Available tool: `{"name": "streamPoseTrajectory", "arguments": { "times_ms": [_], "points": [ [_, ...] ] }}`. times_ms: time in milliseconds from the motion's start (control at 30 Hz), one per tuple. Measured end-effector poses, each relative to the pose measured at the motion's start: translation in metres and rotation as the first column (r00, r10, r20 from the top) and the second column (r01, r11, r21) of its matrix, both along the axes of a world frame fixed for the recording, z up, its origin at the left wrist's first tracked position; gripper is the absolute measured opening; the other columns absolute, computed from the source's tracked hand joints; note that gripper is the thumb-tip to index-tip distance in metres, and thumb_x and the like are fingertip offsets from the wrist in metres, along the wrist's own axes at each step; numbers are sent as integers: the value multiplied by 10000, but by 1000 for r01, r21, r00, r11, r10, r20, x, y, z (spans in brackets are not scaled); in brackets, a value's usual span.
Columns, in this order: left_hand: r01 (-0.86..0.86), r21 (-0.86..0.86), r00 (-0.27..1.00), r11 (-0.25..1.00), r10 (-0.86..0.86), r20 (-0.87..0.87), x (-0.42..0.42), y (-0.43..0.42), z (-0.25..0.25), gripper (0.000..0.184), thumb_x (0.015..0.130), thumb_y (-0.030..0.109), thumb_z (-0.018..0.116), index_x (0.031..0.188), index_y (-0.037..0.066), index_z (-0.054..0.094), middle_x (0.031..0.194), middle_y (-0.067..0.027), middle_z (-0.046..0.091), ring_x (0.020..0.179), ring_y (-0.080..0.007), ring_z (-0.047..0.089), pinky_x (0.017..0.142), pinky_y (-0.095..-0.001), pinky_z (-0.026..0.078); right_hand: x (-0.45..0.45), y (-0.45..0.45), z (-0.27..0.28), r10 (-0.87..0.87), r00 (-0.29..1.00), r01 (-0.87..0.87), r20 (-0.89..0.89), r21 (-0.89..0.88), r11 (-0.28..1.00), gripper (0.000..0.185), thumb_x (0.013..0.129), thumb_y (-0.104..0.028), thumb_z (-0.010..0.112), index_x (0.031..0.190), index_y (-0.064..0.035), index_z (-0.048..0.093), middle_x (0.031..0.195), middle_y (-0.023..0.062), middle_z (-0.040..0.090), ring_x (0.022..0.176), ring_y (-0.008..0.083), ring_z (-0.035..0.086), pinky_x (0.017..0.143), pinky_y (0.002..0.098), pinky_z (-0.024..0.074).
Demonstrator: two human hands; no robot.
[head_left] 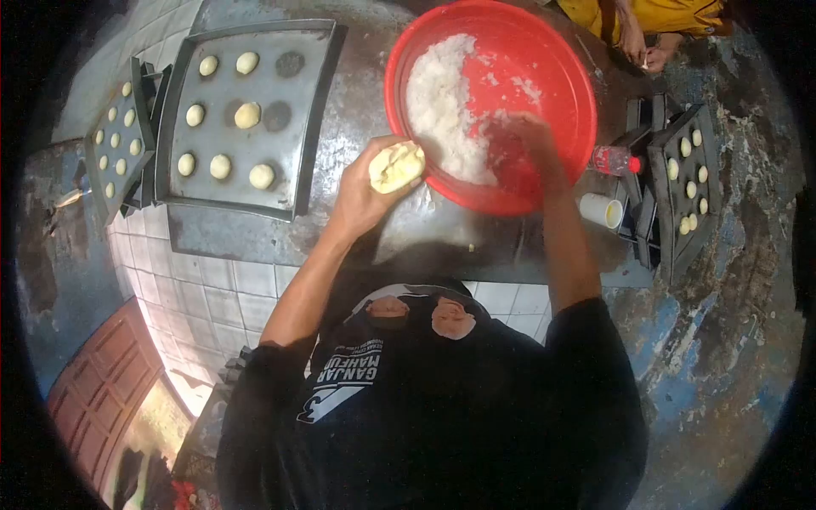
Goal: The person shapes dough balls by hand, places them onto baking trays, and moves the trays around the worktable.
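Note:
My left hand [361, 191] is closed around a pale yellow piece of dough [397, 167], which is pressed hollow and faces up beside the bowl's rim. A large red plastic bowl [544, 51] holds a heap of white, crumbly, shredded-looking filling [442, 93], mostly on its left side. Inside the bowl, my right hand [523, 136] reaches down near the right edge of that heap. Motion blur smears its fingers, so I cannot see whether they hold any filling.
Left of the bowl lies a metal baking tray [285, 170] with several round dough balls [246, 115]. More trays with dough balls, a far-left tray [119, 144] and a right tray [688, 183], stand stacked. A white cup [600, 211] and red-labelled bottle [614, 160] are nearby. Another person's hands [646, 47] show at top right.

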State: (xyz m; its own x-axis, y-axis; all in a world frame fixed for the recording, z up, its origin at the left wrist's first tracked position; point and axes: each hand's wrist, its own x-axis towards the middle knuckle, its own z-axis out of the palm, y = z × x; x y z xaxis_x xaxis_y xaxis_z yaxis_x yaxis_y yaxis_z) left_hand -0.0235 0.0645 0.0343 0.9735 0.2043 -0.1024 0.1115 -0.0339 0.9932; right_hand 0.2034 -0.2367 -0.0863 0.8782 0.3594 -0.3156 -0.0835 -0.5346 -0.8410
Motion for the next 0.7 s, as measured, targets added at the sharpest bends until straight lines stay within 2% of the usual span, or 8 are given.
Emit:
{"name": "streamPoseTrajectory", "arguments": {
  "times_ms": [67,267,333,467,500,533,633,700],
  "points": [
    [-20,12,998,1000,19,64,12,-11,-1,483,829,64,829,1257,37,606,1146,-77,699,1059,-147,664,927,-302,538,0,0,22,-89,970,154,-226,287,945,228,879,-240,730,996,-44,728,975,188,727,899,317,706,784,368,561],
    [-27,-5,1000,1000,27,3,1,-27,4,504,845,58,812,1286,47,568,1175,-55,670,1111,-137,637,986,-294,513,40,5,-71,200,935,-61,293,-421,905,220,891,-184,653,1027,-25,720,993,222,714,870,374,690,819,451,554],
    [-39,36,998,999,41,-44,-14,-23,4,497,845,69,814,1280,49,575,1169,-52,669,1104,-138,638,977,-295,514,32,10,-110,432,478,-140,765,-419,897,230,880,-143,623,1053,-23,714,989,224,706,856,411,675,779,473,560],
    [-60,127,997,990,65,-39,-24,-21,-7,481,844,107,824,1260,41,591,1146,-57,671,1081,-145,643,956,-300,512,33,13,-89,570,647,-43,506,-723,690,204,888,-161,662,1036,-31,715,943,155,715,824,326,693,721,421,565],
    [-55,217,998,975,59,-13,-24,-21,-11,474,844,116,826,1250,36,595,1140,-62,672,1078,-148,643,954,-301,511,27,10,-60,193,944,-87,269,-361,929,200,900,-184,678,1037,-42,713,941,108,711,823,257,689,708,377,557],
    [-53,284,997,957,37,61,-21,-23,-14,508,839,116,829,1271,44,571,1119,-72,676,1079,-163,654,941,-303,519,17,7,-29,-87,979,94,-187,30,995,198,912,-207,694,1037,-54,711,938,62,708,822,187,684,694,334,549],
    [-73,142,997,987,74,1,-7,-51,-23,572,833,111,833,1312,42,528,1105,-89,687,1056,-182,674,919,-325,538,-42,31,86,25,938,110,-345,366,924,244,987,-237,629,1141,-66,710,1050,38,720,829,92,651,701,270,507],
    [-46,166,999,985,42,28,5,-75,-18,566,853,134,813,1307,22,494,1099,-137,697,1036,-224,696,880,-356,557,-75,38,114,285,932,-197,-225,345,918,201,942,-160,603,1081,-41,686,983,46,702,848,159,677,741,321,547]
  ]
}}
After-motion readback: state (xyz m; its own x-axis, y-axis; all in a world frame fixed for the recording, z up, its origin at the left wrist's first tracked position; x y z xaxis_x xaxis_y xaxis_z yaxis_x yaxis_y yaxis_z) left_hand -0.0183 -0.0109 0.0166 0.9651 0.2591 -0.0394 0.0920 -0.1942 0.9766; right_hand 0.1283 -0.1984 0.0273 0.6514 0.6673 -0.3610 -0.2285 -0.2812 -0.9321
